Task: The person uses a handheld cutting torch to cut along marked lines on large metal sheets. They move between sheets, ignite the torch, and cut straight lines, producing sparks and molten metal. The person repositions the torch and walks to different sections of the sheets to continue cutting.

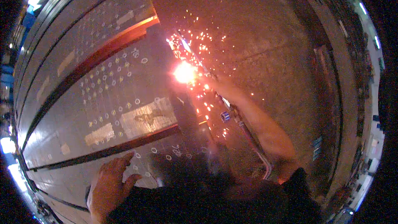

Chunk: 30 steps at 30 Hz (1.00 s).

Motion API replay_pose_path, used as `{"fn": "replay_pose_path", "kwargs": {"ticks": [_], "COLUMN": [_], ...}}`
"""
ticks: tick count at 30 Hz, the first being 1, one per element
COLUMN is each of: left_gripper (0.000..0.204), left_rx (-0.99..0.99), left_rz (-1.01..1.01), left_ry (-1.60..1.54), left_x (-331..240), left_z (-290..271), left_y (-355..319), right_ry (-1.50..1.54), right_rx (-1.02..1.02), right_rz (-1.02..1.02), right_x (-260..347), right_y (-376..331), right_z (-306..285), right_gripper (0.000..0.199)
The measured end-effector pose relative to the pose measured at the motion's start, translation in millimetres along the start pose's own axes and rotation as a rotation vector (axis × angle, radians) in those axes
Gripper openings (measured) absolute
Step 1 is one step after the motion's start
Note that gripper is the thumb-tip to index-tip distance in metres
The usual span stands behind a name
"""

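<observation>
My right hand (219,84) is wrapped round a long cutting torch (226,101), right of the glare. A blue-and-white valve knob (225,117) sits on the torch. Its hose (258,151) runs back under my forearm. Along the edge of the grey steel beams, a white-hot glow (185,73) throws orange sparks and washes out the torch tip and the metal there. My left hand (112,182) holds nothing, fingers bent and apart, over the nearest beam (137,157). Whether its fingertips press on the steel I cannot tell.
Several long steel beams lie side by side at left, with dark gaps between them and chalk rings and marks on top. A tan patch (149,118) covers part of one. Brown concrete floor (269,45) spreads to the right. A blue item (317,148) lies there.
</observation>
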<state>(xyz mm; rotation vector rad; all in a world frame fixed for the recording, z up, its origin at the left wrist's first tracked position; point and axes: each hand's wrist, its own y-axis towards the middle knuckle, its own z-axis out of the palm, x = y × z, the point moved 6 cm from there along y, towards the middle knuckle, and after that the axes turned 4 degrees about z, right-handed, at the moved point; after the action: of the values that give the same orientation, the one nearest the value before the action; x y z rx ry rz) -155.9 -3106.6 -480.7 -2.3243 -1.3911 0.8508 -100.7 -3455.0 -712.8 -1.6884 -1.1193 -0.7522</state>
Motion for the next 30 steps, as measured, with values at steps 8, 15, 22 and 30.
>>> {"fn": "replay_pose_path", "kwargs": {"ticks": [8,15,22,30], "left_gripper": [0.048,0.042,0.045,0.046], "left_rx": [0.161,0.210,0.316,0.191], "left_rz": [-0.094,-0.101,-0.215,-0.090], "left_ry": [0.010,-0.064,-0.080,-0.047], "left_x": [-29.3,-34.0,-46.0,-40.5], "left_z": [-46.8,-51.3,-51.1,-42.8], "left_y": [60.9,99.5,121.2,98.5], "right_ry": [-0.045,-0.011,-0.149,0.270], "right_rx": [0.192,0.180,0.151,-0.067], "right_rz": [0.226,0.108,0.073,0.466], "right_x": [2.8,-13.5,-73.8,21.2], "right_y": [17.5,91.9,109.5,6.2], "right_z": [-22.4,-20.2,-15.3,-76.5], "right_gripper": [0.054,0.047,0.044,0.030]}}
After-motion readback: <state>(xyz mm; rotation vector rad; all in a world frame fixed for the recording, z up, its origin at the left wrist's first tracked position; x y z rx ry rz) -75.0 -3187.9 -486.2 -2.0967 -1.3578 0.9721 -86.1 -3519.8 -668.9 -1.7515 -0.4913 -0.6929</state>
